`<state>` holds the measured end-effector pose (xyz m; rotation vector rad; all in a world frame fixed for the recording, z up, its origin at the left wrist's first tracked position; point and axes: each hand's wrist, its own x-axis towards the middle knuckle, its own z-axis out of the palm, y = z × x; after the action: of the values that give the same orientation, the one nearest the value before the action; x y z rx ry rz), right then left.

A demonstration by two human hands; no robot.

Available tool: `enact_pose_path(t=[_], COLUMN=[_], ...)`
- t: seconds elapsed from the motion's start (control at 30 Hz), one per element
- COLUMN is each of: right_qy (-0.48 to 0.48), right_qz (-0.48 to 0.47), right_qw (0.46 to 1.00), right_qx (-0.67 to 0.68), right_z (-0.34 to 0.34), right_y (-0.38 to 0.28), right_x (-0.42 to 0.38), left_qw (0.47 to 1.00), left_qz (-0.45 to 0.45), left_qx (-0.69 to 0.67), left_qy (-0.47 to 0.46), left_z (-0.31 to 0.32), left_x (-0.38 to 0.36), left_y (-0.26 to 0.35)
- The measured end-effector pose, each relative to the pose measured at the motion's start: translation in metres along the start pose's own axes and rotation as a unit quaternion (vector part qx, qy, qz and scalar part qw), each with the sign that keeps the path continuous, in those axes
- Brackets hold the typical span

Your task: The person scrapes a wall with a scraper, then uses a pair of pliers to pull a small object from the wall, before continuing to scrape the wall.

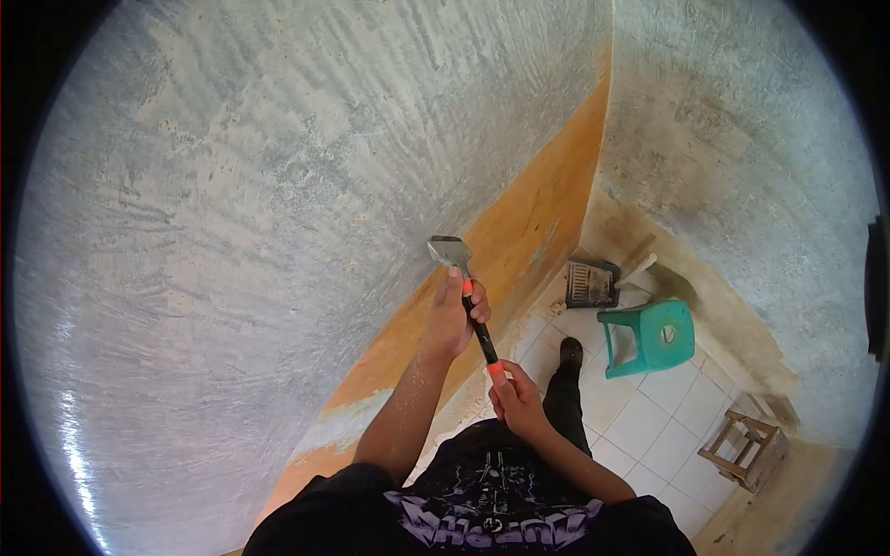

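Observation:
A long-handled scraper [484,341] with a black and orange handle and a wide metal head slants across the middle of the view. My left hand [451,313] is wrapped round its upper handle just below the head, thumb laid along it. Lower down, my right hand [517,400] grips the orange end of the handle. The scraper's head overlaps the edge where the grey, streaked wall [278,204] meets an orange-brown band [533,218]. Pale dust specks my left forearm.
To the right, a green plastic stool [666,335] stands on the white tiled floor [640,431]. A dark dustpan [591,283] lies near the corner, and a small wooden stool [743,451] is by the right wall [742,185]. My shoe [571,351] is on the tiles.

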<state>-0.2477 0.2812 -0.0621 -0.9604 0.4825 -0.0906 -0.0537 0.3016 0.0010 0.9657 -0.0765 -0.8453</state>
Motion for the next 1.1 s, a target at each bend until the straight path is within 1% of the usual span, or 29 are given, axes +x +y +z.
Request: enact_pose_path(t=[0.03,0.13,0.23,0.33,0.43,0.53,0.63,0.73,0.83,0.93,1.03,1.1], right_qy=[0.001,-0.026,-0.013,-0.019,0.019,0.046,0.047,0.045,0.051,0.043,0.031,0.038], right_qz=[0.002,0.002,0.002,0.015,0.023,-0.003,0.004,0.021,0.019,-0.007,-0.022,-0.027], right_qw=[1.0,0.999,1.0,1.0,0.999,0.998,0.999,0.999,0.998,0.998,0.999,0.998], right_qx=[-0.003,-0.019,0.006,-0.002,-0.013,-0.045,-0.021,-0.01,-0.037,-0.036,-0.004,-0.037], right_z=[0.0,0.0,0.005,0.007,0.012,0.014,0.013,0.012,0.011,0.008,0.01,0.007], right_y=[-0.002,-0.009,-0.007,-0.008,-0.012,-0.01,-0.013,-0.015,-0.016,-0.009,0.001,0.0], right_x=[0.002,0.008,0.008,0.005,0.004,0.007,0.01,0.009,0.008,0.014,0.018,0.019], left_qw=[1.0,1.0,1.0,1.0,0.999,0.999,0.999,0.999,0.998,0.998,0.996,0.994], left_qz=[-0.005,-0.002,0.002,-0.014,-0.021,-0.034,-0.043,-0.028,-0.02,-0.012,0.0,0.01], left_qx=[-0.011,-0.007,0.003,-0.002,0.003,0.007,0.012,0.023,0.036,0.042,0.066,0.079], left_qy=[-0.016,-0.006,0.005,0.022,0.024,0.017,0.024,0.029,0.041,0.046,0.067,0.069], left_z=[0.001,0.004,0.005,-0.001,-0.001,0.002,0.006,0.008,0.012,0.01,0.008,0.011], left_x=[0.002,0.005,0.002,0.001,0.001,0.003,0.007,0.007,0.006,0.009,0.009,0.009], left_y=[0.001,0.001,0.001,-0.003,-0.005,-0.002,-0.003,-0.004,-0.006,-0.009,-0.012,-0.013])
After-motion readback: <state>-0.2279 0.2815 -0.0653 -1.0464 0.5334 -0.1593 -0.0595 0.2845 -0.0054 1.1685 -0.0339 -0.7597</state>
